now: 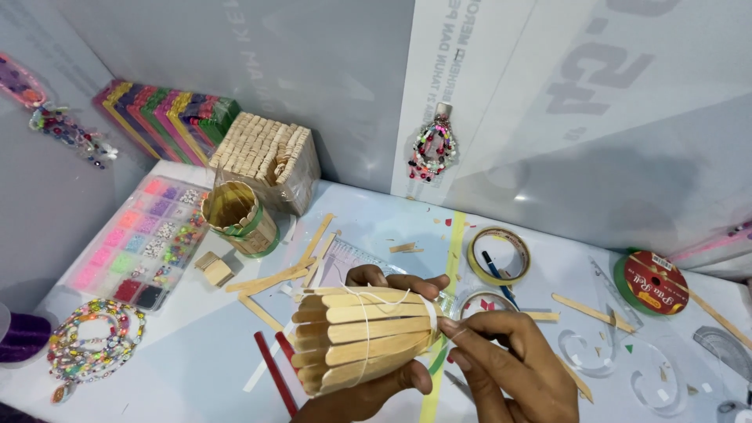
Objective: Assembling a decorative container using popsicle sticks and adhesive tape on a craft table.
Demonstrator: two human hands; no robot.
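Your left hand (376,345) is right up close at the near edge, wrapped around a little barrel of craft sticks (362,335) lying on its side: thumb curled under it, fingertips hooked over the far edge. Thin white thread (366,321) loops around the sticks. Your right hand (501,364) sits just right of the barrel, thumb and forefinger pinched shut on the thread's end, other fingers loosely curled.

Surface-wise, it's a pale blue table (196,368) with loose sticks scattered about and two red sticks (276,370) just left of your hand. Farther back on the left stands a finished stick cup (239,218), a block of stacked sticks (266,160) behind it, and a bead organiser tray (145,239). A beaded necklace (94,338) lies near left. On the right you've got a tape roll (499,255) and a red ribbon spool (652,282). Grey board walls behind, with a beaded ornament (432,149) hanging there.
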